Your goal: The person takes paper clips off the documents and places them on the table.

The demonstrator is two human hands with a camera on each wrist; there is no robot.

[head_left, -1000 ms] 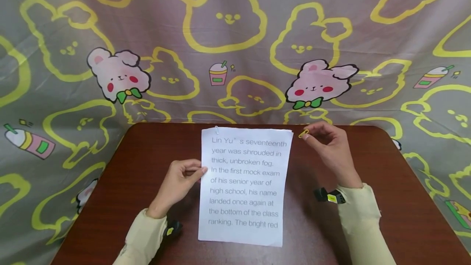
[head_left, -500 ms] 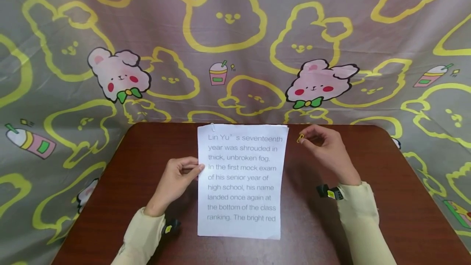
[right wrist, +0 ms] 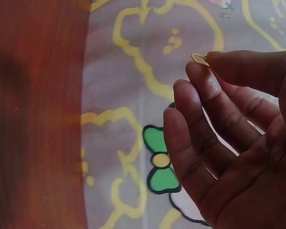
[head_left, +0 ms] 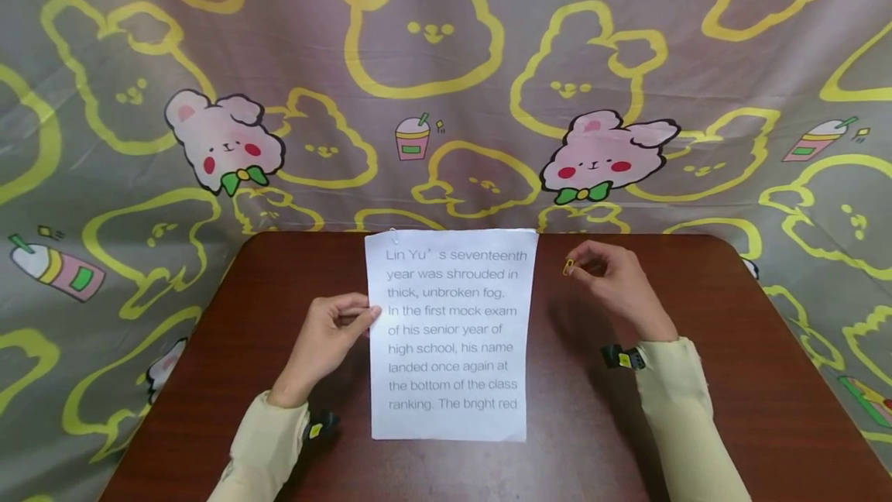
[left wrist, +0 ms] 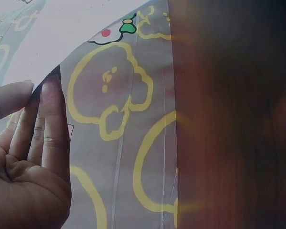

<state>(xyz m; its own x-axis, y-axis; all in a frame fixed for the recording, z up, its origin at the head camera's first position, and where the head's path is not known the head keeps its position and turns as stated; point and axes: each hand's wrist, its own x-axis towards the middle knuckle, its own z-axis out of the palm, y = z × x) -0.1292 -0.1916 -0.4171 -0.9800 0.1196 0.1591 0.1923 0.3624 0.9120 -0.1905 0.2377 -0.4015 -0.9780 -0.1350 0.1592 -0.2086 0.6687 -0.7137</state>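
While the left hand (head_left: 326, 343) pinches the printed paper (head_left: 449, 338) by its left edge above the table (head_left: 216, 331), apparently so it reads clearly, the right hand (head_left: 619, 283) pinches a yellow clip (head_left: 567, 266), one end exposed, apart from the paper's right side.

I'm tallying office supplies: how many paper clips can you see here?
2: a pale clip on the top edge of the paper, near its left corner, and a yellow clip pinched in the right hand. Any behind the paper would be hidden.
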